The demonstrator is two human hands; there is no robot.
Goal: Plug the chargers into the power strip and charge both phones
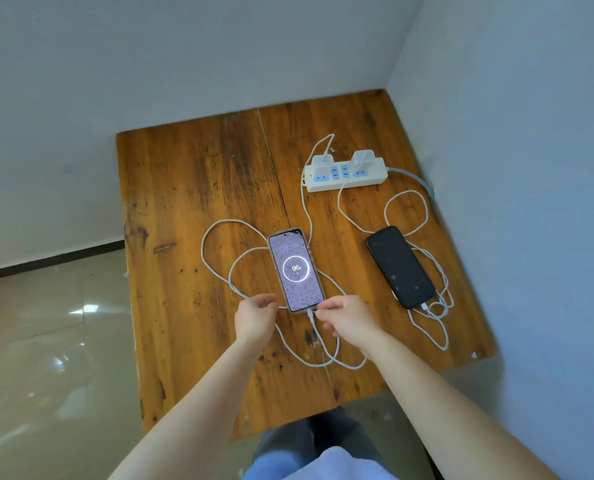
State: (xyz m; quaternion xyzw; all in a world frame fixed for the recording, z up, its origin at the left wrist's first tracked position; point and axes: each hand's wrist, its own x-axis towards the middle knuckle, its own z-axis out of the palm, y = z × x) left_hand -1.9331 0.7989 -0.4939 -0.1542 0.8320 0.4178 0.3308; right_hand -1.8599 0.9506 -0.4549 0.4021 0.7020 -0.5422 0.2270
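A wooden table (198,188) fills the corner where two pale walls meet, with glossy floor tiles showing to its left. At the far right of the tabletop lies a white power strip (346,174), and two white charger bricks stand plugged into it — the left charger (321,158) and the right charger (363,157) — so that part of the job looks done. White cables run from both bricks in loose loops across the wood. The dark phone (400,267) lies on the right with its screen black; a cable end sits at its near edge and appears to be inserted, though nothing on the screen confirms charging. The lit phone (296,270) lies near the middle of the table, its screen showing a ring with 96 in it, which I take as a charging display, and a white connector (310,312) is at its bottom edge. By that reading the task is at or very near its end, with perhaps only letting go and a check of the dark phone left. The left hand (256,315) is loosely curled just beside the lit phone's lower left corner, fingers partly closed near the cable loop there — whether it touches phone or cable I cannot tell. The right hand (346,317) reaches toward the connector with its fingertips (323,306) drawn together at or just beside it, possibly pinching the plug.
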